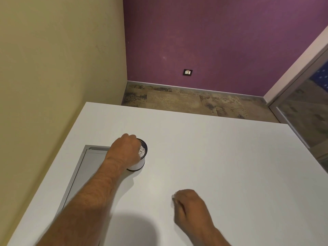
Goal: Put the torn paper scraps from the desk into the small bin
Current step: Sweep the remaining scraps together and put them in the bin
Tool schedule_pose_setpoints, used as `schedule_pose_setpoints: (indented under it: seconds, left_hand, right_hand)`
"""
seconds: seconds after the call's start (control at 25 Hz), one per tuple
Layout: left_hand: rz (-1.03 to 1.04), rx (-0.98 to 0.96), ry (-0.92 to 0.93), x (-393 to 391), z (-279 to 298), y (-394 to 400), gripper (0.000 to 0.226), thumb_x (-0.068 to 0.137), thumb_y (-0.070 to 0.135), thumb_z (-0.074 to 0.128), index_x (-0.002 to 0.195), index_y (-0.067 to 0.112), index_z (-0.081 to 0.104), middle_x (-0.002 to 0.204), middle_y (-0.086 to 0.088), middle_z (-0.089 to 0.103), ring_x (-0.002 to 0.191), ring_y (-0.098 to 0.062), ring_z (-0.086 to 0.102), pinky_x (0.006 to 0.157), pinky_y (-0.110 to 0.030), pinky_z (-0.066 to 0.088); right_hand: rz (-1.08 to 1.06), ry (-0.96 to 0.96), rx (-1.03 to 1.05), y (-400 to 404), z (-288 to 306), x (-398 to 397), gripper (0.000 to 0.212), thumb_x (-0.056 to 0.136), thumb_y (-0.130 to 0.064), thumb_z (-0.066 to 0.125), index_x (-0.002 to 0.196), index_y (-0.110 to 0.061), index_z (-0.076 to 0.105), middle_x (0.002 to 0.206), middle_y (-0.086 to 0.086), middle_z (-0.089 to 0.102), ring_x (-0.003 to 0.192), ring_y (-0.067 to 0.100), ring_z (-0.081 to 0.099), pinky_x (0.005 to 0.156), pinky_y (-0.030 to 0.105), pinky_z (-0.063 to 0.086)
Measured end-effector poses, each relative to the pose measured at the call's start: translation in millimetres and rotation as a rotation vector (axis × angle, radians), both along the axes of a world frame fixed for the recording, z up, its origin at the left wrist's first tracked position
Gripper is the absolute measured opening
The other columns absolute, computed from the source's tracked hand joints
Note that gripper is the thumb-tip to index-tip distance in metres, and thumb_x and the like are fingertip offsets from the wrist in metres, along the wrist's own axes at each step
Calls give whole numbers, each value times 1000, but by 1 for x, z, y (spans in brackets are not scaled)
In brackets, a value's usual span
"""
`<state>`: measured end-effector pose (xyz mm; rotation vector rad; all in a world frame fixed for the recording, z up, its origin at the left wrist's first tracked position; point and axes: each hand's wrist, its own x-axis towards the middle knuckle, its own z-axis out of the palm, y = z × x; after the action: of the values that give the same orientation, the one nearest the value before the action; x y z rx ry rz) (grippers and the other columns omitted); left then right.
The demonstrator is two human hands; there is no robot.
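Note:
A small round bin (139,165) with white sides and a dark rim stands on the white desk (221,157), left of centre. White torn paper scraps (142,151) show inside its mouth. My left hand (124,151) lies over the bin's left side, fingers curled down into the opening onto the scraps; whether it still grips them is hidden. My right hand (191,206) rests on the desk near the front, fingers curled shut, with a sliver of white at its fingertips that may be a paper scrap.
A grey cable flap (83,169) is set into the desk at the left, beside the beige wall. The desk's far edge drops to a mottled floor (186,102) below a purple wall. A glass door frame (292,96) stands at the right.

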<state>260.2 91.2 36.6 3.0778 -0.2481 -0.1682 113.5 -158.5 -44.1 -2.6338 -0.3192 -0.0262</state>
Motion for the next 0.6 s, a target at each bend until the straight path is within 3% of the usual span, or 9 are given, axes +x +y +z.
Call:
schedule_pose_setpoints:
  seconds: [0.08, 0.2, 0.36, 0.48, 0.6]
  left_hand:
    - [-9, -73, -104, -6, 3, 5, 22, 89, 20, 55, 104, 12, 68, 103, -6, 61, 99, -27, 53, 77, -36, 47]
    - [-5, -260, -303, -18, 0, 7, 15, 82, 8, 60, 91, 4, 71, 88, -12, 64, 82, -34, 55, 70, -42, 52]
    - [-163, -387, -662, -44, -14, 1, 16, 84, 10, 54, 81, 8, 69, 73, -8, 62, 65, -31, 54, 61, -39, 51]
    - [-327, -439, -680, -75, -40, -8, 13, 89, 18, 60, 81, 15, 69, 70, -1, 60, 65, -24, 56, 61, -33, 48]
    - [-258, -380, -555, -112, -79, -7, 30, 96, 33, 50, 82, 17, 70, 75, 0, 65, 69, -25, 61, 60, -36, 49]
  right_hand:
    - [-169, -9, 8, -12, 7, 6, 15, 93, -22, 52, 94, -24, 67, 96, -15, 66, 96, 7, 56, 82, 16, 44]
    - [-136, 40, -158, -12, 4, 9, 30, 89, -17, 44, 115, -14, 57, 114, -5, 58, 112, 17, 52, 89, 24, 47]
    - [24, 83, -242, 21, 6, -10, 24, 70, -16, 63, 93, -16, 65, 97, -4, 63, 92, 20, 62, 66, 26, 55]
    - [117, 40, -294, 30, 3, -21, 45, 45, -20, 73, 89, -13, 72, 92, -2, 69, 81, 18, 67, 59, 19, 54]
    - [176, 60, -327, 31, 5, -31, 55, 36, -28, 71, 88, -13, 75, 93, -3, 71, 83, 15, 69, 55, 16, 53]
